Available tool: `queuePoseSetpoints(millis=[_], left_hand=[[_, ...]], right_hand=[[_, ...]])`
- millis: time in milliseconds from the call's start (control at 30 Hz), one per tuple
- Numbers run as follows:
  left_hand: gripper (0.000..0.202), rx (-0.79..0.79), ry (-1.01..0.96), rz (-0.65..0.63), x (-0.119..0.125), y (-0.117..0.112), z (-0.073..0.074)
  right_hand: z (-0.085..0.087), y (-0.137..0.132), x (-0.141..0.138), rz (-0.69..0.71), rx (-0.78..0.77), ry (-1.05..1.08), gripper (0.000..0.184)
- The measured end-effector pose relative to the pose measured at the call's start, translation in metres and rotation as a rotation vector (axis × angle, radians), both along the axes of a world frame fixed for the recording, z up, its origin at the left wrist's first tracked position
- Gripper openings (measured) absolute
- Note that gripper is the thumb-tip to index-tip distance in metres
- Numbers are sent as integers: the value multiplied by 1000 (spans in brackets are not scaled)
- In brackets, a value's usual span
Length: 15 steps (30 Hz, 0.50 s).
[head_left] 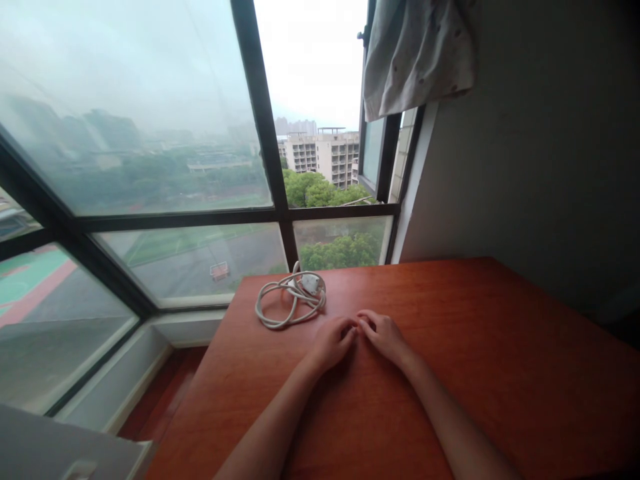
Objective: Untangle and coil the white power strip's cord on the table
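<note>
My left hand (334, 341) rests on the reddish-brown table (475, 347), its fingers curled in and the thumb lying alongside them. Opposite it, my right hand (386, 337) also rests there with bent fingers. Their fingertips meet or nearly meet, and I see nothing held in either one. Just beyond and to the left of my left hand lies a loosely coiled, pale cable (273, 323). A white plug or socket block (311, 284) sits on top of the coil; its exact kind is hard to make out.
Large dark-framed windows (200, 219) stand behind and left of the table, one panel open. A pale spotted curtain (420, 60) hangs at the upper right beside a wall (530, 147). A white panel (65, 447) is at the lower left.
</note>
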<state>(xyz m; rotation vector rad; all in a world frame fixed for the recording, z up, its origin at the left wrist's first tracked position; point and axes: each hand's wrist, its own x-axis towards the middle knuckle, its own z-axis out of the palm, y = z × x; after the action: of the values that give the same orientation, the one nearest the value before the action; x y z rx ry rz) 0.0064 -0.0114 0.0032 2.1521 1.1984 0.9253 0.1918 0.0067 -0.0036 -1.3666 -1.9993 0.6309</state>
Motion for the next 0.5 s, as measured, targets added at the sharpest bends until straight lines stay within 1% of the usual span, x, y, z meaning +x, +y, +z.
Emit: queuePoseSetpoints(millis=[300, 500], left_hand=[[19, 7, 14, -4, 0, 0, 2], [20, 2, 16, -18, -1, 0, 3]], right_hand=[[-1, 0, 0, 7, 9, -7, 30], [1, -1, 0, 5, 0, -8, 30]])
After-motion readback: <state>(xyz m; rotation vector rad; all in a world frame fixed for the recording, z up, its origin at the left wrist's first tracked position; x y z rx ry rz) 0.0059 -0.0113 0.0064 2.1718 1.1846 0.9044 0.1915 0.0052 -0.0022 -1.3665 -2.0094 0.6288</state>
